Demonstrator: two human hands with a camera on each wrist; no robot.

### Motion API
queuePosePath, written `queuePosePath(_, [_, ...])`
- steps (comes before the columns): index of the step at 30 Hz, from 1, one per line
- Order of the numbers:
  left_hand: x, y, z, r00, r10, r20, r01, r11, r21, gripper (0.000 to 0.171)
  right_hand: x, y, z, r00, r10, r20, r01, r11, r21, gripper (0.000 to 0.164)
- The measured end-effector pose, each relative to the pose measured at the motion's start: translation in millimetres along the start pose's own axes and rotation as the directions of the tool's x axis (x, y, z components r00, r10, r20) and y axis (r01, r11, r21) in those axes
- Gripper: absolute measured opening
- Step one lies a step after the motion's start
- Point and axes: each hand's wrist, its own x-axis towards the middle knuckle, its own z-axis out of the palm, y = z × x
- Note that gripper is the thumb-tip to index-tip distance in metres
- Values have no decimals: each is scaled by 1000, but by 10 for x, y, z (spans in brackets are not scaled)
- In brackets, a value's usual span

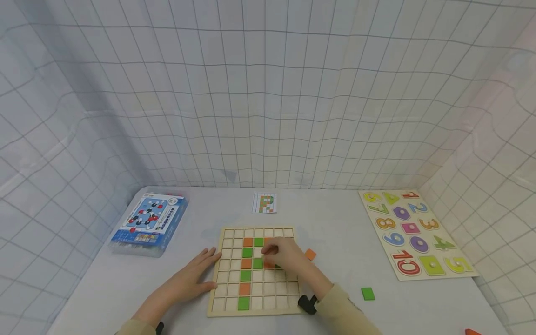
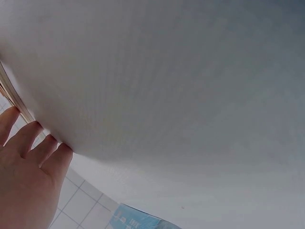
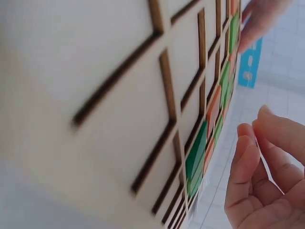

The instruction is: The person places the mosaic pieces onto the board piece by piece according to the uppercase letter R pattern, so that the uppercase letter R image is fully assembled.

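A wooden grid board lies on the table, with several orange tiles and green tiles set in its cells. My left hand rests beside it with fingers spread, the fingertips at the board's left edge. Over the upper right part hovers my right hand, its thumb and fingers bent toward each other. No tile shows between these fingertips in the right wrist view, where a dark green tile stands in the grid. Part of the upper rows is hidden under this hand.
A loose orange tile lies right of the board, and a green tile farther right. Behind the board is a small pattern card. A boxed molecule set stands left; a number puzzle board lies right.
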Motion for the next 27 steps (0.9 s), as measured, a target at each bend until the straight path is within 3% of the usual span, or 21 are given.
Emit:
queuePosePath(12, [-12,32,-16,1000,-3,0,3,1000,-15,79,-326,258,-394,991,97,-96,-93,995,45,14])
queuePosePath(21, [4,0,5,1000,-5,-2,5,1000,-1,78,-494,490,-566,963,196,-184,-190,981,47,14])
queuePosePath(27, [5,12,-3,1000,12,-3,-12,1000,-1,78,-544,577,-660,962,198,-186,-188,979,72,20])
